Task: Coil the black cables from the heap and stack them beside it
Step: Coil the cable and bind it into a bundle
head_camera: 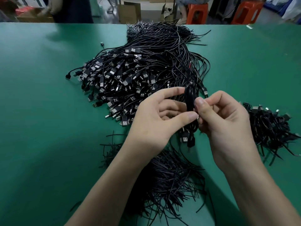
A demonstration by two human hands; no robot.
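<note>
Worktop [40,111]: green. I see its far edge running straight across the top of my view, with bare surface wide on the left and at the far right.
Heap [138,70]: loose black cables in the middle. The thin tails fan out to the far edge and the silver USB plugs are bunched toward the near left. Any marks on the plugs are too small for me to read.
Strips [171,176]: a ragged pile of short black strips close to me, partly under my forearms.
Stack [268,128]: finished bundles lie on the right, just beside the heap, with their plug ends up.
Left grip [156,118]: grasping the coiled cable [189,101], with the forefinger on its top loop and the thumb on its middle.
Right grip [224,118]: fingers curled, the thumb pinching the same coil from the right.
Coiled cable: a narrow black hank held upright between both hands, above the heap's near edge and off the worktop.
Plug [184,139]: hangs from the bottom of the coil.
</note>
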